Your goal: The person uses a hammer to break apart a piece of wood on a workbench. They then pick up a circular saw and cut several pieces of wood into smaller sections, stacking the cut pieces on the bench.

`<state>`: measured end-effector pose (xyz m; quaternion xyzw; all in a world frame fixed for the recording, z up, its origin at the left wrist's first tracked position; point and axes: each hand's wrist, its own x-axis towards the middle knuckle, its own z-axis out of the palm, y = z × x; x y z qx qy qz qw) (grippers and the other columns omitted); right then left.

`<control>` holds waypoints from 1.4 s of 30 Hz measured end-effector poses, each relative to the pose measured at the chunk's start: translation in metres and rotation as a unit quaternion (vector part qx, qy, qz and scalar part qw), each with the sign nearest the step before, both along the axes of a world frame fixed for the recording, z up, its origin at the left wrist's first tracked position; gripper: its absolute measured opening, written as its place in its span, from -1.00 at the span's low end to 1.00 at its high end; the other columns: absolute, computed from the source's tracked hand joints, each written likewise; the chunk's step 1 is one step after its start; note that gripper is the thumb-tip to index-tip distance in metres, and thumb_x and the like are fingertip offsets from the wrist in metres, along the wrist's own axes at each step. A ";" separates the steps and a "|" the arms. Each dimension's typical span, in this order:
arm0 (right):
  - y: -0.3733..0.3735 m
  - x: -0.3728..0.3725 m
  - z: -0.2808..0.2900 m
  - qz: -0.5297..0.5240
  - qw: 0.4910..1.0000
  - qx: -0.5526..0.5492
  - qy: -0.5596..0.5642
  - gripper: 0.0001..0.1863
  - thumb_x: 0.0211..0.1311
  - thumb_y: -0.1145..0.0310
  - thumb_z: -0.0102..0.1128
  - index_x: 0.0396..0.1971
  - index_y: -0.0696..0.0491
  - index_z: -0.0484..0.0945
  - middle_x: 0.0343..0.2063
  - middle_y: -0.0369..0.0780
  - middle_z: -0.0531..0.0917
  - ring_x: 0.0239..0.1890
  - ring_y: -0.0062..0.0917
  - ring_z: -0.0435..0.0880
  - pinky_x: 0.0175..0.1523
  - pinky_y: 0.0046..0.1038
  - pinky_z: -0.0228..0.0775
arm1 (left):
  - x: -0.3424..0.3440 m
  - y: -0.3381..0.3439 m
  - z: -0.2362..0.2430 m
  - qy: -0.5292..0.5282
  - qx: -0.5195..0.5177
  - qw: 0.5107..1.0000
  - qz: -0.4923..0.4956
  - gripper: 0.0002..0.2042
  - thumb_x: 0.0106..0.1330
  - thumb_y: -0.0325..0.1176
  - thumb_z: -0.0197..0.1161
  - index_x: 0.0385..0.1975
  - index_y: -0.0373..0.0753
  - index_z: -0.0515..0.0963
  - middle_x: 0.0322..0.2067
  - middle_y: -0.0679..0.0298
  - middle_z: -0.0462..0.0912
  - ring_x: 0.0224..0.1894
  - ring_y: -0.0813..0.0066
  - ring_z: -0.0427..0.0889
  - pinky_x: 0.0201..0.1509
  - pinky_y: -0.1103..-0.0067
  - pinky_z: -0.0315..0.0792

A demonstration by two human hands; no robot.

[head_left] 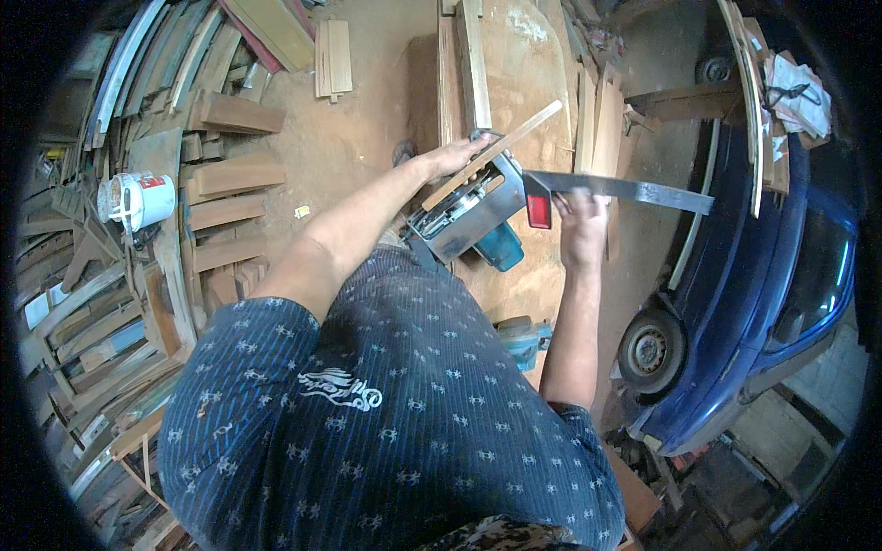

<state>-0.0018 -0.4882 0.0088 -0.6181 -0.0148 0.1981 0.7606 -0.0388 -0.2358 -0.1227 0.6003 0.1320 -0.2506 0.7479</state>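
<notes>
My left hand (448,158) grips the upper end of a power saw with a grey metal plate (469,223) and teal housing (496,248), beside a thin wood strip (537,118) lying diagonally over it. In my right hand (581,216) is a long grey metal bar (648,191), its black angled end holding a red rectangular piece (538,212) close by the saw's right side. The fingers of that hand curl around the bar's underside. Both are over a pale wooden worktop (524,69), which bears a long board (473,64).
Stacked offcuts (230,207) and a white bucket (149,200) line the left. Another teal tool (519,340) sits below the saw, partly behind my body. A blue car (772,275) stands at right, near loose planks (751,110) and white rags (795,96).
</notes>
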 end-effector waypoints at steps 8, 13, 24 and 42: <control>-0.039 -0.020 0.012 0.027 0.981 -0.191 0.002 -0.59 0.57 0.14 0.00 0.14 0.15 0.28 -0.44 -0.29 0.42 -0.45 -0.58 0.55 -0.25 -0.37 0.52 | -0.003 -0.010 -0.011 -0.020 -0.048 0.996 0.075 -0.45 0.63 0.10 -0.16 0.36 -0.16 0.40 0.09 0.25 0.62 0.13 0.45 0.55 0.32 0.46 0.40; -0.088 -0.014 -0.011 0.165 0.921 -0.346 -0.062 -0.67 0.53 0.14 0.09 -0.15 0.15 0.52 -0.45 -0.27 0.59 -0.53 -0.63 0.58 -0.36 -0.51 0.50 | -0.001 -0.012 -0.024 0.030 -0.103 0.992 0.070 -0.47 0.62 0.08 -0.10 0.36 -0.18 0.37 0.11 0.21 0.60 0.14 0.53 0.55 0.19 0.45 0.54; -0.087 -0.002 -0.088 0.234 0.887 -0.394 0.053 -0.51 0.32 -0.03 0.36 -0.38 0.19 0.69 -0.66 -0.35 0.52 -0.64 -0.69 0.48 -0.51 -0.52 0.35 | -0.001 -0.013 -0.030 0.037 -0.134 0.985 0.102 -0.52 0.59 0.10 -0.04 0.20 -0.14 0.51 -0.09 0.33 0.66 -0.18 0.59 0.62 -0.08 0.53 0.61; -0.076 0.007 -0.085 0.252 0.881 -0.391 0.083 -0.58 0.25 0.03 0.46 -0.49 0.13 0.66 -0.68 -0.36 0.53 -0.68 -0.69 0.48 -0.59 -0.55 0.30 | 0.001 -0.012 -0.019 0.056 -0.102 0.989 0.090 -0.50 0.65 -0.02 -0.16 0.29 -0.29 0.43 0.15 0.14 0.60 0.17 0.42 0.57 0.30 0.47 0.46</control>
